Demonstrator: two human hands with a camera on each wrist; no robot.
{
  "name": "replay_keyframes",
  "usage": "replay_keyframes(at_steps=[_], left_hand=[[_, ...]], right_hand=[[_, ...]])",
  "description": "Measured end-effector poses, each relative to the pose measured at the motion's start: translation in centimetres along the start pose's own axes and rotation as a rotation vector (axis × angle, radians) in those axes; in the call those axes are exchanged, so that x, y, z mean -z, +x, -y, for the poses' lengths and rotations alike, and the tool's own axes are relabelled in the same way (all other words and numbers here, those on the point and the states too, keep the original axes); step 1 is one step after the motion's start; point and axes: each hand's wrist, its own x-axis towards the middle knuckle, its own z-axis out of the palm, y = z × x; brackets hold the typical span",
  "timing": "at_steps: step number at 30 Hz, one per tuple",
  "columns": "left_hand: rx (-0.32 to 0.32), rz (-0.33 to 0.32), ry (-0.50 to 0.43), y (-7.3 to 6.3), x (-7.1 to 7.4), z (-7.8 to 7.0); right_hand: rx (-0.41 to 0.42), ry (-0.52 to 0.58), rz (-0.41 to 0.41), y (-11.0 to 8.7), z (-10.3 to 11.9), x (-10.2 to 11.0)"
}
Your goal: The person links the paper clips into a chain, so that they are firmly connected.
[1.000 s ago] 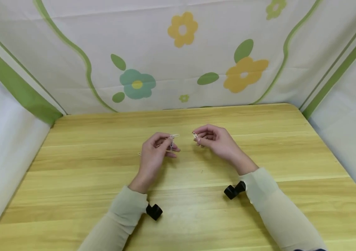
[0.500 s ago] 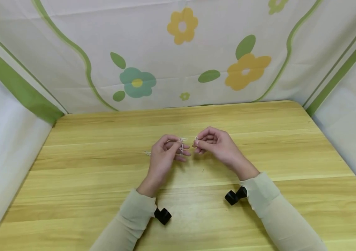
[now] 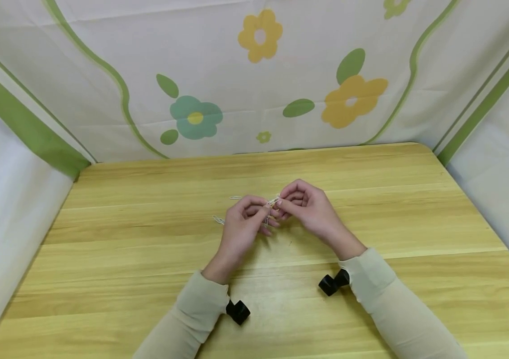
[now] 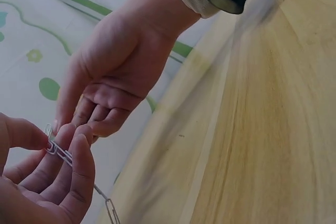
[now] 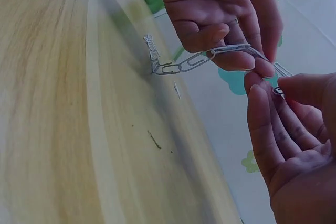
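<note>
A chain of white paper clips (image 5: 194,62) runs from my left hand (image 3: 243,224) down to the table, its far end lying left of that hand. The left thumb and forefinger pinch a clip of the chain, and several links hang across the other fingers. Close beside it, my right hand (image 3: 310,207) pinches another paper clip (image 3: 274,200) between thumb and forefinger. Both sets of fingertips nearly meet at this clip. Whether it is hooked to the chain cannot be made out. The fingers partly cover the clips in both wrist views.
A loose paper clip (image 3: 235,198) lies on the wooden table (image 3: 146,269) behind my left hand. A small dark mark (image 5: 154,139) shows on the tabletop. A white curtain (image 3: 245,89) with flowers stands behind the table. Each wrist wears a black camera (image 3: 238,312).
My left hand has moved right with the chain, closing the gap to the right hand. The chain's end slid right along the table. A loose clip behind the left hand has come into view.
</note>
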Motion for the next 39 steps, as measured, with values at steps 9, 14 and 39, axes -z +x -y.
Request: replay_keyframes(at_steps=[9, 14, 39], left_hand=[[0.024, 0.042, 0.049, 0.0, -0.1, 0.2], [0.034, 0.021, 0.051, 0.1, 0.0, 0.2], [0.088, 0.028, 0.035, -0.1, -0.4, -0.6]], right_hand=[[0.05, -0.049, -0.026, -0.4, 0.3, 0.3], [0.032, -0.028, -0.036, -0.4, 0.4, 0.6], [0.053, -0.222, -0.026, -0.6, 0.7, 1.3]])
